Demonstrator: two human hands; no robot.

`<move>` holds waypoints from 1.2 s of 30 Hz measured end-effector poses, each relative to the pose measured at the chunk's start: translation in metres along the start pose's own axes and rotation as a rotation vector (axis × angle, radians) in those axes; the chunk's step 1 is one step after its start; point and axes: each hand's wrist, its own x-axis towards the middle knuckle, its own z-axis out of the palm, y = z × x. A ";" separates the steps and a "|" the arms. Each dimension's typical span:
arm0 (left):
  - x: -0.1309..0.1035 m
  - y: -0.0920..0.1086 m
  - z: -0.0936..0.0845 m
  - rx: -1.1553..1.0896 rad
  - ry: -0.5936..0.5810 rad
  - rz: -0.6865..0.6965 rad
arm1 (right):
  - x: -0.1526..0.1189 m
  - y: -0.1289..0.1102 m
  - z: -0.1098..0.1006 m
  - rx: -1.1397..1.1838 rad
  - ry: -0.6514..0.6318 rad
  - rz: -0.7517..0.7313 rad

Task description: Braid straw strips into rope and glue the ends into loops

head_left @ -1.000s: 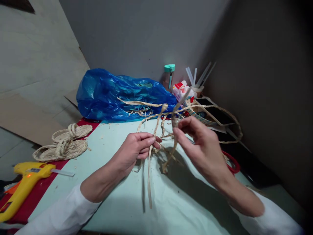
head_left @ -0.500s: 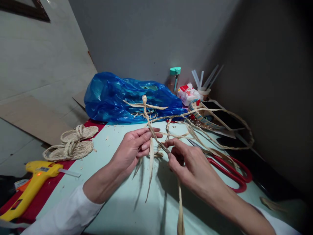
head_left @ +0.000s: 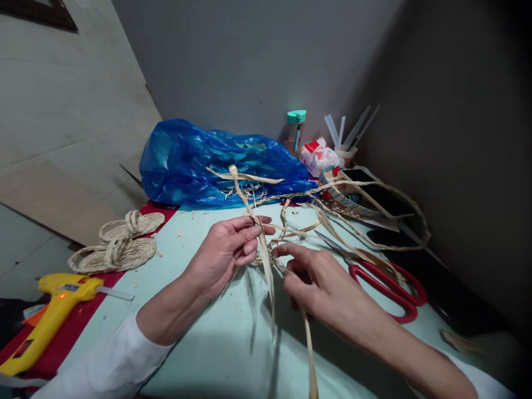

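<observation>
Between thumb and fingers, my left hand (head_left: 230, 244) pinches a short braid of dried plant fibre (head_left: 243, 194), its knotted end pointing up and away. A loose pale strand (head_left: 268, 271) hangs down from the pinch. My right hand (head_left: 311, 277), just to the right, grips another fibre strand (head_left: 279, 266) between thumb and index finger; a long tail (head_left: 310, 354) trails below that hand. Behind both hands, a long braided cord (head_left: 399, 194) loops across the table to the right. Red-handled scissors (head_left: 386, 288) lie open beside my right wrist.
A yellow glue gun (head_left: 62, 310) and small woven sandals (head_left: 120, 241) lie at the left. Along the back are a blue plastic bag (head_left: 178, 160), a teal-lidded bottle (head_left: 296, 130), a tissue pack (head_left: 318, 158) and a cup of glue sticks (head_left: 344, 155). A phone (head_left: 378, 191) rests at the right.
The braid's knotted top has tipped slightly left. The strand hanging below my left hand has swung right, and my right hand has shifted slightly down, farther from the left fingertips.
</observation>
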 end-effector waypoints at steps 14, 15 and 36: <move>0.000 -0.007 -0.002 0.133 0.068 0.011 | 0.000 -0.006 0.000 -0.215 0.377 -0.358; 0.000 -0.008 -0.001 0.145 0.066 0.023 | 0.003 -0.005 0.000 -0.228 0.392 -0.355; 0.006 -0.013 -0.001 0.169 0.237 -0.033 | 0.007 0.002 0.032 -0.889 0.358 -0.618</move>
